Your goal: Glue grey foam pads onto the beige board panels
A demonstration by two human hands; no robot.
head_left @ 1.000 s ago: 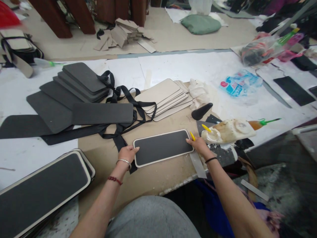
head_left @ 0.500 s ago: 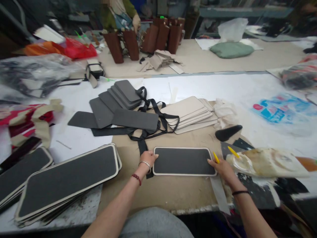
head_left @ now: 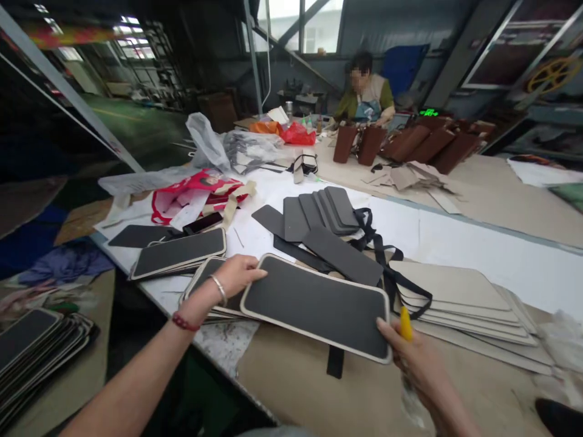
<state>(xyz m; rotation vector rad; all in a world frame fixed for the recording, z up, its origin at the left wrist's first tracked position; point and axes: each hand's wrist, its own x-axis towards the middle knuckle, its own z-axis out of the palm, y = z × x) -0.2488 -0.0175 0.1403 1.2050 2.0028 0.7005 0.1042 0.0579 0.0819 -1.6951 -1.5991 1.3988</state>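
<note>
A dark grey rectangular panel with a pale rounded border [head_left: 314, 306] is held up at a tilt by both hands above the table. My left hand [head_left: 239, 274] pinches its left end, thumb on top. My right hand [head_left: 416, 355] grips its right end, with a yellow stick-like tool [head_left: 405, 325] also poking up from that hand; the tool's rest is hidden. Beneath my left hand lies a stack of similar bordered panels [head_left: 206, 273], partly covered by the held panel. The end of a black strap [head_left: 335, 362] shows below the held panel.
Another stack of bordered panels [head_left: 182, 252] lies further left. Grey panels [head_left: 296, 218] with black straps and pale panels [head_left: 446, 282] lie beyond my hands. A co-worker [head_left: 368, 100] sits behind brown bag-like pieces [head_left: 371, 145]. More panels [head_left: 34, 352] are piled at lower left.
The bordered panel has been lifted off the table and carried left to the stack, tilting with its right end lower. Both hands still hold it. My view has swung left and up.
</note>
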